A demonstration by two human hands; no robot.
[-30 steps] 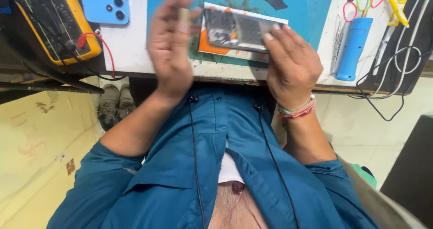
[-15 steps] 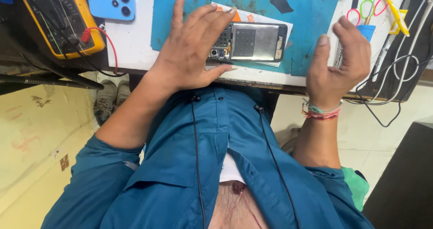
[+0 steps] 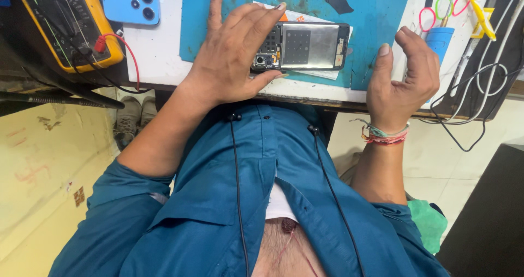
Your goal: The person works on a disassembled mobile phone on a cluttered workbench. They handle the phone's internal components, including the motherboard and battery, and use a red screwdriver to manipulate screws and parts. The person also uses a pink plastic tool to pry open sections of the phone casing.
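While the left hand (image 3: pixel 232 58) pins an opened phone (image 3: pixel 303 46) flat, the right hand (image 3: pixel 404 78) hovers empty.

Lying back-cover-off on the blue mat (image 3: pixel 376 15), at twelve o'clock from the person's chest, the phone has the left fingers spread over its camera end, thumb against the near edge. At three o'clock from it the right hand is loosely curled, clamped on nothing. It looks light, thin and stiff, but fragile: exposed board and shields are best avoided, so the metal side rails seem the safest grip. A yellow multimeter (image 3: pixel 60 23) sits at ten o'clock.
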